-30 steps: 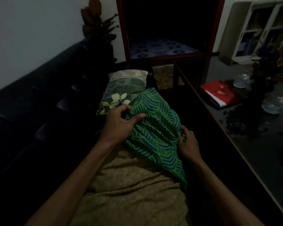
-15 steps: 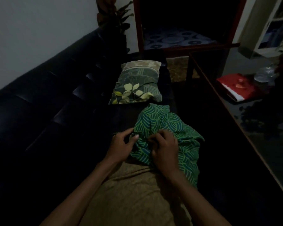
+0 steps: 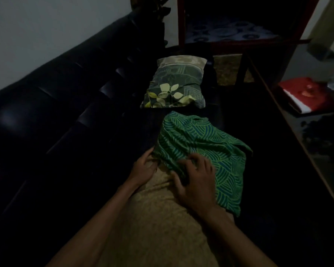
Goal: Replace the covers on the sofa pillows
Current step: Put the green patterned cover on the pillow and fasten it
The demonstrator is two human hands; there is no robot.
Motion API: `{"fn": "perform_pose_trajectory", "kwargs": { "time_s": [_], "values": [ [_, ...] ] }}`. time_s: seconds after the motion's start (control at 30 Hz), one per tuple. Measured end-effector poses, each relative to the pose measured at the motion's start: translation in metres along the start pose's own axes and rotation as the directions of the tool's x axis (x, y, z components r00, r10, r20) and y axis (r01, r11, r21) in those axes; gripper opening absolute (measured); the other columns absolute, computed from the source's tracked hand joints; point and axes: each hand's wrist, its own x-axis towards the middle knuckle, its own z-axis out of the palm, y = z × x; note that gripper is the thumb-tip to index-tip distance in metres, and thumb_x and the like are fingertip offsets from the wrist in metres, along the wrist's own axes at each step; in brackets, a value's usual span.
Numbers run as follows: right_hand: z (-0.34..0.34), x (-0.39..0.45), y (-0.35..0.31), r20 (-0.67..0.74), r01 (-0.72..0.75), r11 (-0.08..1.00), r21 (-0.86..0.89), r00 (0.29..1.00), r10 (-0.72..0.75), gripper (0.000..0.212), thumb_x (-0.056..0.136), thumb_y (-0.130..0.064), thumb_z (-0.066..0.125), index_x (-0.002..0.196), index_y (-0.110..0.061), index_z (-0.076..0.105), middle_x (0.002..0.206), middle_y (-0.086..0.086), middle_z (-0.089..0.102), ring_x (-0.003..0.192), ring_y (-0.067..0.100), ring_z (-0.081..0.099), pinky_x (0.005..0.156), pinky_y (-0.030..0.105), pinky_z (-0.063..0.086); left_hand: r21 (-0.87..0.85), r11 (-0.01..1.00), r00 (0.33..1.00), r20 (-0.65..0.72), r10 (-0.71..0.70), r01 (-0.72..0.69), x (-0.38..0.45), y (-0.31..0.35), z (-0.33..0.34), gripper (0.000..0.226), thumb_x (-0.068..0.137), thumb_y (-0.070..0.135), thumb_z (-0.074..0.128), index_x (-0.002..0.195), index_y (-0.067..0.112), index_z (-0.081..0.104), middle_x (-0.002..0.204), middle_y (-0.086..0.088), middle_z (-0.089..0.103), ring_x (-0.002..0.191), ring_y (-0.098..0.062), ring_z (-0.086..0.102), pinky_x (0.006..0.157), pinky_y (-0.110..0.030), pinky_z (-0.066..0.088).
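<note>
While both hands, left hand (image 3: 143,167) and right hand (image 3: 196,182), pinch it, the green cover (image 3: 201,149) sheathes the tan pillow (image 3: 156,218).

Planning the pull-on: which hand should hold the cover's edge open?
Left hand, probably: it already grips the cover at its near edge, while the right hand lies on top, bunching fabric.

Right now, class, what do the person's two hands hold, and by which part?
Both hands grip the green leaf-patterned fabric cover at its bunched near edge: left hand at the left, right hand beside it.
</note>
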Motion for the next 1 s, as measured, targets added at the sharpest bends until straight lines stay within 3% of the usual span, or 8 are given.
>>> {"fn": "perform_pose_trajectory", "kwargs": {
  "time_s": [0.1, 0.17, 0.3, 0.47, 0.63, 0.83, 0.93, 1.0],
  "values": [
    [-0.013, -0.016, -0.004, 0.155, -0.101, 0.994, -0.035, 0.982, 0.105, 0.061, 0.078, -0.076, 0.058, 0.124, -0.036, 0.062, 0.124, -0.008, 0.052, 0.119, 0.015, 0.045, 0.099, 0.041, 0.037, 0.017, 1.0, 0.998, -0.067, -0.023, 0.025, 0.005, 0.015, -0.007, 0.045, 0.088, 0.037, 0.074, 0.13, 0.037, 0.059, 0.128, 0.005, 0.061, 0.116, -0.015, 0.059, 0.095, -0.035, 0.051],
    [-0.013, -0.016, -0.003, 0.198, -0.173, 0.982, -0.08, 0.963, 0.186, 0.064, 0.078, -0.079, 0.056, 0.13, -0.041, 0.056, 0.126, -0.01, 0.049, 0.121, 0.014, 0.042, 0.101, 0.04, 0.035, 0.012, 0.999, 0.998, -0.06, -0.034, 0.034, 0.007, 0.03, -0.013, 0.039, 0.085, 0.036, 0.078, 0.12, 0.036, 0.063, 0.121, 0.004, 0.063, 0.112, -0.015, 0.059, 0.092, -0.034, 0.051],
    [-0.019, -0.002, 0.001, 0.129, -0.213, 0.977, -0.023, 0.968, 0.214, 0.026, 0.084, -0.041, 0.071, 0.108, -0.037, 0.061, 0.114, -0.009, 0.053, 0.11, 0.019, 0.047, 0.092, 0.042, 0.037, -0.087, 0.995, 0.997, -0.048, -0.056, 0.052, 0.005, 0.07, -0.015, 0.029, 0.083, 0.028, 0.08, 0.109, 0.027, 0.068, 0.113, 0.0, 0.066, 0.104, -0.017, 0.062, 0.089, -0.034, 0.053],
    [-0.054, 0.018, 0.022, -0.109, -0.142, 0.975, 0.171, 0.981, 0.162, 0.033, 0.08, 0.0, 0.066, 0.105, -0.021, 0.061, 0.099, 0.004, 0.063, 0.085, 0.025, 0.06, 0.071, 0.031, 0.042, -0.163, 0.987, 0.997, -0.074, -0.027, 0.015, -0.002, 0.135, -0.004, 0.014, 0.086, 0.029, 0.077, 0.093, 0.024, 0.065, 0.105, -0.005, 0.066, 0.094, -0.02, 0.064, 0.08, -0.035, 0.053],
    [-0.127, 0.06, 0.037, -0.299, -0.006, 0.951, 0.309, 0.949, 0.103, 0.027, 0.083, -0.004, 0.058, 0.108, -0.012, 0.063, 0.102, 0.005, 0.066, 0.091, 0.01, 0.06, 0.08, 0.021, 0.044, -0.172, 0.981, 0.996, -0.008, 0.086, -0.086, -0.022, 0.221, -0.001, 0.021, 0.091, 0.039, 0.07, 0.097, 0.021, 0.062, 0.106, 0.0, 0.063, 0.095, -0.016, 0.062, 0.081, -0.036, 0.052],
    [-0.209, 0.087, 0.057, -0.122, -0.084, 0.858, 0.506, 0.978, 0.168, 0.04, 0.098, 0.01, 0.05, 0.092, -0.028, 0.057, 0.084, -0.021, 0.068, 0.078, -0.005, 0.061, 0.071, 0.015, 0.048, -0.238, 0.927, 0.955, -0.002, 0.297, -0.289, -0.082, 0.281, 0.001, 0.032, 0.084, 0.046, 0.076, 0.096, 0.02, 0.061, 0.094, -0.001, 0.067, 0.082, -0.013, 0.066, 0.07, -0.034, 0.056],
    [-0.234, 0.078, 0.051, 0.047, -0.232, 0.724, 0.649, 0.963, 0.267, 0.041, 0.104, 0.001, 0.046, 0.091, -0.032, 0.067, 0.087, -0.01, 0.073, 0.082, 0.006, 0.067, 0.072, 0.021, 0.053, -0.329, 0.881, 0.939, -0.052, 0.341, -0.338, -0.11, 0.292, 0.01, 0.034, 0.082, 0.048, 0.077, 0.096, 0.021, 0.062, 0.097, -0.004, 0.07, 0.089, -0.019, 0.069, 0.079, -0.046, 0.06],
    [-0.249, 0.08, 0.044, 0.163, -0.321, 0.594, 0.737, 0.938, 0.306, 0.027, 0.105, -0.004, 0.044, 0.1, -0.019, 0.066, 0.09, -0.002, 0.074, 0.082, 0.012, 0.069, 0.07, 0.023, 0.055, -0.397, 0.854, 0.94, -0.089, 0.33, -0.337, -0.12, 0.303, 0.008, 0.035, 0.081, 0.048, 0.079, 0.097, 0.021, 0.063, 0.099, -0.004, 0.072, 0.092, -0.019, 0.07, 0.082, -0.045, 0.06]
  ]
}}
